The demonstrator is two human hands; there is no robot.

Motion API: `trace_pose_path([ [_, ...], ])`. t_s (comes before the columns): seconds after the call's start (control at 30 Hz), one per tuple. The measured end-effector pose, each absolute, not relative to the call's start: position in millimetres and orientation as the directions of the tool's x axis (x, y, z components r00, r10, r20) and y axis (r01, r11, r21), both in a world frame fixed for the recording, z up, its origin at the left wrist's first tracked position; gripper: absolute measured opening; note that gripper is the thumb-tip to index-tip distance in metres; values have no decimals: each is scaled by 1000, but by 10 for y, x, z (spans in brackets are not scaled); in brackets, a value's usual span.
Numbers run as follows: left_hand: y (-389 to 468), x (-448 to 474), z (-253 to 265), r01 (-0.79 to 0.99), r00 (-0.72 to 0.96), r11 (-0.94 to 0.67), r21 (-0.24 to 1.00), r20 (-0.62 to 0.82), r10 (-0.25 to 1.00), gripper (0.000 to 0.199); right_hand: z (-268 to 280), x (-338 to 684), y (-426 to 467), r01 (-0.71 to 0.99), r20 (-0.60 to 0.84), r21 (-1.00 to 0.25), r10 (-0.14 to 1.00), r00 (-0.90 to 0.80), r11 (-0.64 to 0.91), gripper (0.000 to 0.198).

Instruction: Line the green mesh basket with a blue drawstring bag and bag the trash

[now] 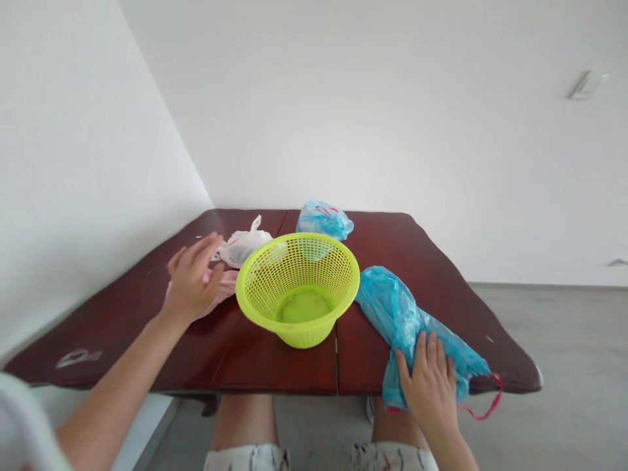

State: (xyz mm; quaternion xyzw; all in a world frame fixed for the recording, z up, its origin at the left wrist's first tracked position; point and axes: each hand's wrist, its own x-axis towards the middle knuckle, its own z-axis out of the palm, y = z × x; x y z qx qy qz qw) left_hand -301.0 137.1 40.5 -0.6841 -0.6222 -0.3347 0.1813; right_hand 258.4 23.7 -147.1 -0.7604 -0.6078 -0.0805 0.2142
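Observation:
A yellow-green plastic strainer basket stands upright on the dark red table, with nothing visible inside it. My right hand lies flat, fingers stretched out, on a blue plastic bag with a red drawstring that hangs over the table's front edge. To the left of the basket, my left hand is raised with its fingers apart and holds nothing. Behind that hand, and partly covered by it, lies a pink cloth or bag; I cannot tell which, nor whether the hand touches it.
A white plastic bag sits behind the basket on the left. At the table's back edge rests another blue plastic bag with red ties. White walls border the table at the back and left. A small clear scrap lies at front left.

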Motion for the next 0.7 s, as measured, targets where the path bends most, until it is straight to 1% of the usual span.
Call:
trace_pose_path([
  [0.03, 1034, -3005, 295, 957, -12, -216, 192, 772, 636, 71, -1474, 2572, 252, 958, 383, -228, 888, 253, -174, 101],
  [0.07, 699, -2933, 162, 940, -11, -293, 178, 869, 495, 75, -1475, 2558, 269, 957, 384, -227, 886, 258, -180, 102],
  [0.1, 388, -2785, 24, 906, 52, -401, 134, 905, 421, 81, -1474, 2542, 285, 957, 386, -225, 885, 262, -185, 103],
  [0.13, 119, -2558, -102, 831, 207, -551, 76, 877, 434, 84, -1471, 2525, 298, 957, 387, -221, 884, 261, -186, 103],
  [0.17, -93, -2260, -202, 686, 371, -722, 87, 812, 451, 78, -1468, 2510, 306, 959, 389, -217, 885, 257, -183, 103],
  [0.2, -238, -1904, -266, 537, 541, -823, 186, 673, 505, 70, -1467, 2497, 306, 961, 390, -213, 887, 248, -175, 103],
  [0.23, -314, -1514, -291, 436, 661, -852, 290, 539, 521, 65, -1470, 2489, 296, 964, 391, -211, 890, 236, -163, 102],
  [0.27, -320, -1112, -283, 423, 696, -827, 371, 451, 559, 60, -1479, 2487, 276, 967, 390, -211, 894, 220, -145, 101],
  [0.3, -262, -724, -254, 424, 707, -802, 419, 400, 583, 57, -1491, 2495, 247, 968, 390, -217, 898, 201, -123, 100],
  [0.33, -150, -366, -216, 435, 709, -775, 459, 357, 609, 60, -1506, 2512, 210, 968, 396, -231, 900, 184, -96, 98],
  [0.37, 6, -49, -184, 471, 688, -735, 488, 319, 652, 67, -1520, 2542, 167, 966, 406, -251, 898, 169, -68, 96],
  [0.4, 190, 222, -167, 511, 657, -698, 501, 296, 693, 72, -1528, 2584, 120, 960, 417, -278, 895, 158, -40, 92],
  [0.47, 592, 645, -194, 630, 587, -598, 495, 200, 785, 78, -1514, 2704, 25, 936, 438, -352, 888, 144, 22, 78],
  [0.57, 1121, 1059, -344, 746, 518, -497, 444, 81, 851, 84, -1426, 2935, -117, 876, 418, -472, 901, 120, 102, 51],
  [0.63, 1371, 1223, -460, 780, 509, -458, 426, -7, 861, 86, -1376, 3085, -221, 843, 371, -528, 921, 121, 102, 43],
  [0.7, 1544, 1297, -565, 788, 526, -456, 412, -68, 848, 87, -1380, 3219, -351, 819, 301, -572, 941, 157, 46, 42],
])
